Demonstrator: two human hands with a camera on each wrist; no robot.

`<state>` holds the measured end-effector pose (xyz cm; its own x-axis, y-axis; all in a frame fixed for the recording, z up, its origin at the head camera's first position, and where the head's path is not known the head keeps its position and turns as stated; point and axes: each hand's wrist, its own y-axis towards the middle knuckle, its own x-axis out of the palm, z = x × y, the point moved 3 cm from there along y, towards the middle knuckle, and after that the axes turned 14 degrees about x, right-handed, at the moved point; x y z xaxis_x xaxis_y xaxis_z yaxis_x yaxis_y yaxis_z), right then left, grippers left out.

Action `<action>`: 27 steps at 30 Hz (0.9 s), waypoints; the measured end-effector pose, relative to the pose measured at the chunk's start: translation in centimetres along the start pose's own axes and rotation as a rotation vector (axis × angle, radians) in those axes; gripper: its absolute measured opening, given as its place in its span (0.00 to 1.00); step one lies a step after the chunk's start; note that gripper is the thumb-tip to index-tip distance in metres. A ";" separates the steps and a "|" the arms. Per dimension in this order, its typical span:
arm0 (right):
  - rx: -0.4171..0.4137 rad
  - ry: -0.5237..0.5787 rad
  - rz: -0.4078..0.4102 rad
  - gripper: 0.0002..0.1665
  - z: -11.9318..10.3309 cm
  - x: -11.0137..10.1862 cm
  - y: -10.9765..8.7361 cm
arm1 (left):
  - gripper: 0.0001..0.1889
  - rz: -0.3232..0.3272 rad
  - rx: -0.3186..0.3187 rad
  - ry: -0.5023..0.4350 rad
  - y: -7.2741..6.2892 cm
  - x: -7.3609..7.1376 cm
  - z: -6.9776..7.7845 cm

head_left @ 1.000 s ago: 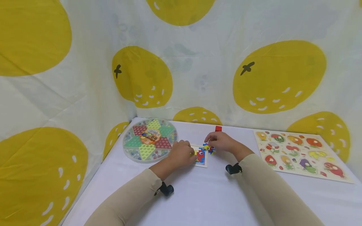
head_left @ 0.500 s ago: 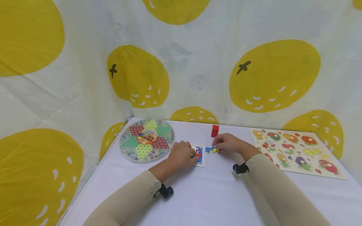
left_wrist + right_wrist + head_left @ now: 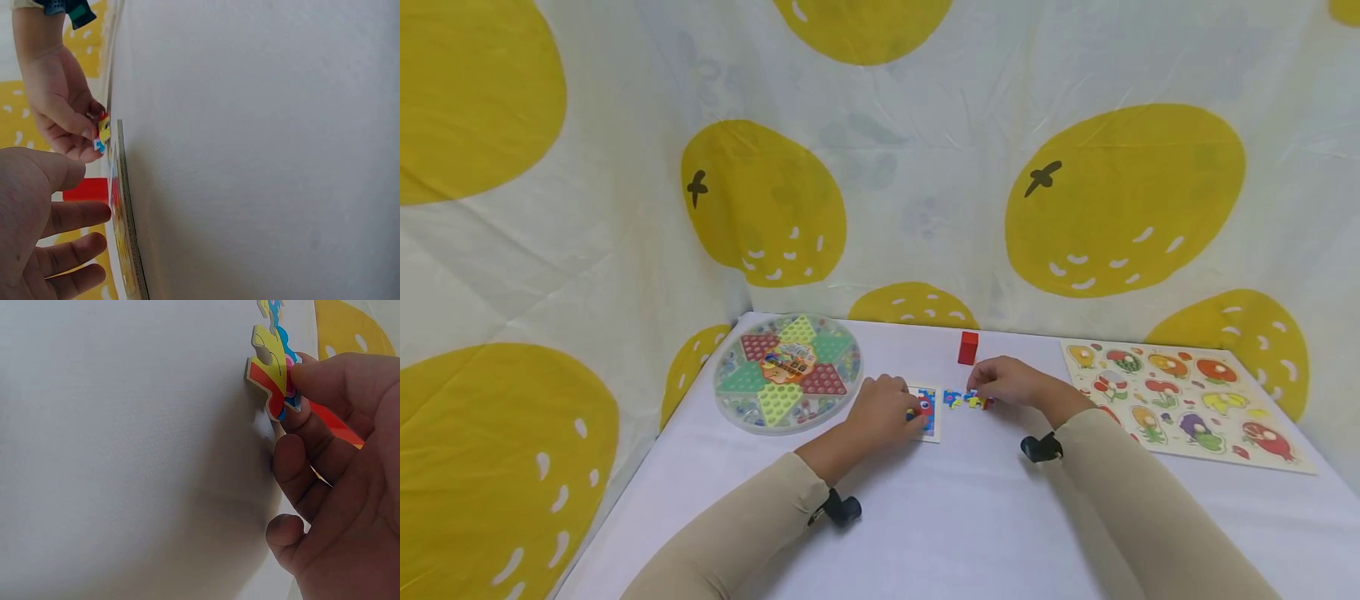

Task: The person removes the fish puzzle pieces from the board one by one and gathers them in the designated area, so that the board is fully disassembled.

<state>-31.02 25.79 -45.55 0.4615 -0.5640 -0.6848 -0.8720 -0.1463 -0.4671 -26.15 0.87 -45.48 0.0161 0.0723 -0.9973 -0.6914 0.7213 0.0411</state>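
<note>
My left hand point(image 3: 886, 412) lies over the left side of a small jigsaw puzzle board point(image 3: 931, 437), hiding part of its blue, red and yellow picture. In the left wrist view its fingers point(image 3: 78, 215) are spread and loosely straight, with the tips at the board's edge. My right hand point(image 3: 1009, 382) pinches a yellow, red and blue jigsaw piece point(image 3: 267, 369) between thumb and finger, to the right of the board. Another blue and yellow piece point(image 3: 952, 398) lies on the table between the board and this hand.
A red block point(image 3: 968, 348) stands upright behind the right hand. At the left is a round Chinese checkers board point(image 3: 748, 404). A fruit-picture peg board point(image 3: 1187, 400) lies at the right. Fruit-patterned cloth point(image 3: 917, 250) hangs behind the white table point(image 3: 917, 525).
My right hand has moved right, away from the puzzle board, leaving one piece lying apart. The red block, partly covered by that hand before, now shows fully. The left hand stays on the board.
</note>
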 end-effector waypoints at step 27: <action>-0.052 -0.088 0.092 0.04 -0.2 0.5 0.4 | 0.18 0.000 0.009 0.015 -0.1 0.2 0.5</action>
<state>-31.16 25.24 -45.96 0.3893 -0.5042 -0.7709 -0.9177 -0.1400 -0.3718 -25.70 1.20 -45.63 0.0048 0.0617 -0.9981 -0.6850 0.7273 0.0416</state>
